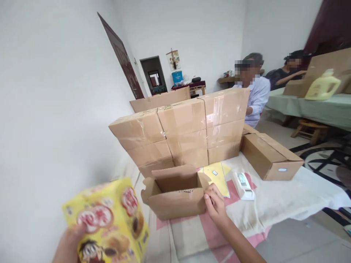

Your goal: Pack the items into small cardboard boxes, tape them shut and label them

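While the left hand (72, 237) grips the yellow box (109, 223) outside the open carton (178, 205), the right hand (215, 205) pinches the carton's near-right edge; carton not yet closed.

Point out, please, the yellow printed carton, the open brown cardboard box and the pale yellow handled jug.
Yellow printed carton (109, 224): head view, broad printed face.
Open brown cardboard box (177, 205): head view, near outer wall.
Pale yellow handled jug (320, 88): head view, body.
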The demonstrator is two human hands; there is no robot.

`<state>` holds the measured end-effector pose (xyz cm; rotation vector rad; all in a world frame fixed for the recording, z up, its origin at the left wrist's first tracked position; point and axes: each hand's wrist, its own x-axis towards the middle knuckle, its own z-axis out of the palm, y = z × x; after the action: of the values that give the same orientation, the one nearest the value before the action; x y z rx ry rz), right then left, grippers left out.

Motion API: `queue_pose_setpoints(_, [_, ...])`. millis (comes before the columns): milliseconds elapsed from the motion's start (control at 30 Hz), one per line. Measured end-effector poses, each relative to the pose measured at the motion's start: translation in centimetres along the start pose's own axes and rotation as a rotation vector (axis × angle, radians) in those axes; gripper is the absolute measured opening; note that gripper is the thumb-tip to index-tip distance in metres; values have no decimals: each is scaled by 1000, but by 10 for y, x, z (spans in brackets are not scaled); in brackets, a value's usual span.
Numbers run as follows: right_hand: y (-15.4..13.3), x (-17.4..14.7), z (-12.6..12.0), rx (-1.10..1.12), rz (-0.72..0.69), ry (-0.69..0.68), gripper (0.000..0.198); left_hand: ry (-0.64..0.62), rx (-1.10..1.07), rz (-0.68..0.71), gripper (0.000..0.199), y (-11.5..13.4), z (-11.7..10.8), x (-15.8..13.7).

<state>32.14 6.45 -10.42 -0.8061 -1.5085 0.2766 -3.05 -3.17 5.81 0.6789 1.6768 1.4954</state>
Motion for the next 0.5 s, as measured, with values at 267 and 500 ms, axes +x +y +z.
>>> queue_pose_setpoints(267, [14,-21,3,-118,-13,50,17,-34,-219,382,69,89,79,7])
queue_pose_setpoints(500, [14,-20,-1,-95,5,85,18,-325,218,709,58,75,119,12])
